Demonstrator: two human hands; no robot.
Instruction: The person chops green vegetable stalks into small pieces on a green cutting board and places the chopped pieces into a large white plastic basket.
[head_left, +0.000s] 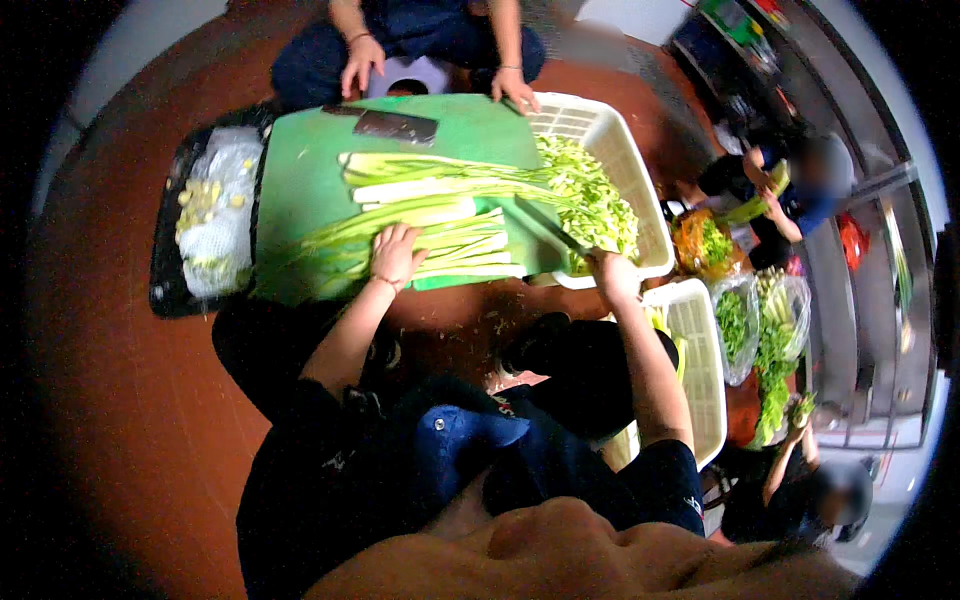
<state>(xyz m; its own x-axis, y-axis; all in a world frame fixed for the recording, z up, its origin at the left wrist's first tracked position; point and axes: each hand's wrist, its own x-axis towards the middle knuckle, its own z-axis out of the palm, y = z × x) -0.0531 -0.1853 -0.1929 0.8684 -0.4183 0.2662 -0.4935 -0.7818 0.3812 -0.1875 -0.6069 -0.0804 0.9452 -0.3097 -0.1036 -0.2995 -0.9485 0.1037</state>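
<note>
A green cutting board (300, 165) lies in front of me, with long pale-green celery stalks (480, 244) across it. My left hand (396, 255) rests over the near stalks, its fingers on top, holding them down. In my right hand (616, 277) is the handle of a kitchen knife (551, 226). Its blade points left over the board's right edge, near the stalk ends. Chopped celery (592, 199) fills much of a white plastic basket (652, 217) beside the board. A second cleaver (396, 127) lies flat at the board's far side.
Across the board sits a person whose hand (516, 90) touches its far edge. A black tray (169, 255) with a plastic bag stands left. Another white basket (705, 375) and bagged greens (731, 326) are at right. Two people handle vegetables near metal shelving (832, 300).
</note>
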